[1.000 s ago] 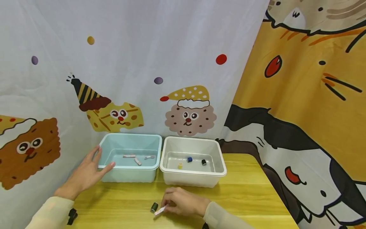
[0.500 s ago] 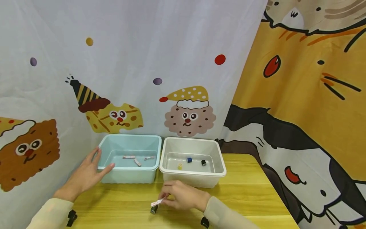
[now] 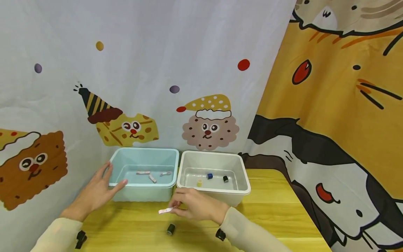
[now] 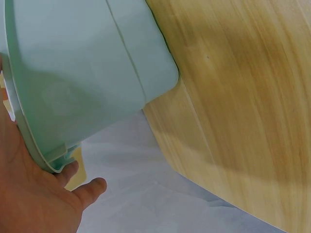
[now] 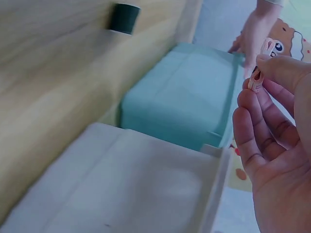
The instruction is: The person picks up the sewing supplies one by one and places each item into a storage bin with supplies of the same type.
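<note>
My right hand (image 3: 196, 206) pinches a small pink-and-white folded tape measure (image 3: 165, 210) between thumb and fingertips, above the table in front of the bins. Looped ends of the tape (image 5: 256, 80) show in the right wrist view. Below it a dark green thread spool (image 3: 171, 229) lies on the wood. My left hand (image 3: 94, 196) rests at the left front corner of the light blue bin (image 3: 141, 192), fingers extended along its rim. Inside that bin lie 3 similar folded tapes (image 3: 152, 178). The white bin (image 3: 214, 194) beside it holds a blue spool (image 3: 209, 176), a black spool (image 3: 225, 179) and a yellow spool (image 3: 199, 183).
The bins stand side by side at the back of the yellow wooden table (image 3: 270, 210), against a printed curtain (image 3: 141, 70). A second patterned cloth (image 3: 330, 140) hangs along the right side. Below the left hand, the table edge (image 4: 228, 203) shows in the left wrist view.
My right hand has lifted the folded tape measure off the table beside the green spool and carried it forward and slightly left. The left hand has stayed on the blue bin.
</note>
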